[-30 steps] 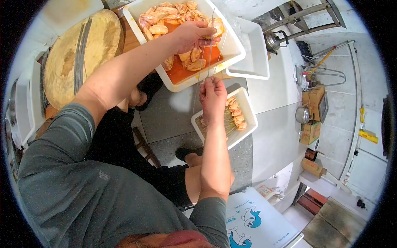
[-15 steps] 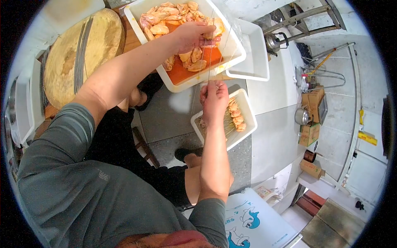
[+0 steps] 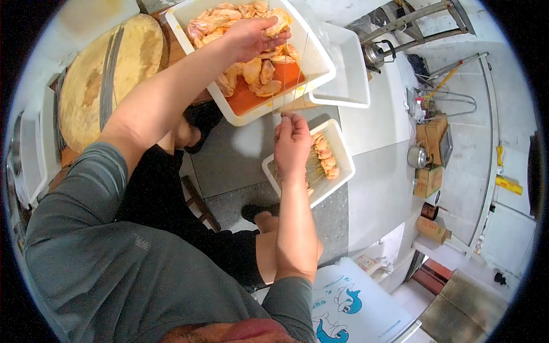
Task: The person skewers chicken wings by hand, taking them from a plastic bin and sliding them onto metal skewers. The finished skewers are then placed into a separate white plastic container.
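Observation:
My left hand (image 3: 256, 39), over the large white tub (image 3: 243, 119), holds a piece of raw marinated meat (image 3: 278, 22) between thumb and fingers. My right hand (image 3: 293, 142) is closed on the lower ends of thin skewers (image 3: 285, 86), which point up toward the left hand. More orange-coated meat pieces (image 3: 251, 70) lie in red-orange sauce in the tub. Beside my right hand, a smaller white tray (image 3: 337, 187) contains a row of threaded meat (image 3: 325, 155) and many thin skewers, partly hidden by my hand and forearm.
A round wooden board (image 3: 80, 86) at the left bears a bundle of thin skewers (image 3: 108, 80). An empty white container (image 3: 350, 66) adjoins the tub. Kettles (image 3: 374, 55), cardboard boxes (image 3: 428, 182) and a metal frame stand at the right. A box lid with dolphin drawings (image 3: 372, 303) is below.
My left hand has moved up and left with a meat piece now plainly visible at its fingertips. My right hand has shifted slightly left and down. The view has shifted slightly.

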{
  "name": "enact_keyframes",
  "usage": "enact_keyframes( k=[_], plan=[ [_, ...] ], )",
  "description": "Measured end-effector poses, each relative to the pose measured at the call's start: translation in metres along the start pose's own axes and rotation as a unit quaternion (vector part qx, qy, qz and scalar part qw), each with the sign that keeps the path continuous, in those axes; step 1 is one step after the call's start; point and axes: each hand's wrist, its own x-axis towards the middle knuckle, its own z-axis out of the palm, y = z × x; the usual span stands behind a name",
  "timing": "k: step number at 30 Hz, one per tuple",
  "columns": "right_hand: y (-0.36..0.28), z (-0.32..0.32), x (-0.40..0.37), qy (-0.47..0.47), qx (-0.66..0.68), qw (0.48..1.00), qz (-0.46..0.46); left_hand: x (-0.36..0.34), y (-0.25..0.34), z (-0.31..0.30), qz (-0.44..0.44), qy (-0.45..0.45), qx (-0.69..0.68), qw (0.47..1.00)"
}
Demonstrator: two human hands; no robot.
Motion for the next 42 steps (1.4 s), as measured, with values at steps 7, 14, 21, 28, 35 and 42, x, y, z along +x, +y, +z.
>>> enact_keyframes(
  k=[7, 14, 21, 28, 35, 42],
  plan=[
    [0.006, -0.004, 0.001, -0.001, -0.025, 1.0, -0.012, -0.005, 0.001, 0.003, 0.012, -0.008, 0.012, 1.0],
    [0.009, -0.003, 0.0, -0.009, -0.026, 1.0, -0.013, -0.006, 0.002, 0.005, 0.023, -0.012, 0.021, 0.999],
    [0.011, -0.002, 0.001, 0.001, -0.086, 0.996, -0.033, -0.005, 0.0, 0.004, 0.013, -0.017, 0.011, 1.0],
    [0.008, -0.004, 0.0, -0.005, -0.089, 0.996, -0.024, -0.009, 0.001, 0.01, 0.025, -0.007, 0.042, 0.999],
    [0.006, -0.001, 0.004, 0.005, -0.11, 0.993, -0.049, -0.007, -0.012, 0.008, 0.007, -0.054, 0.09, 0.994],
    [0.012, 0.009, 0.011, 0.034, -0.055, 0.995, -0.071, -0.01, -0.021, 0.012, 0.003, -0.074, 0.094, 0.993]
  ],
)
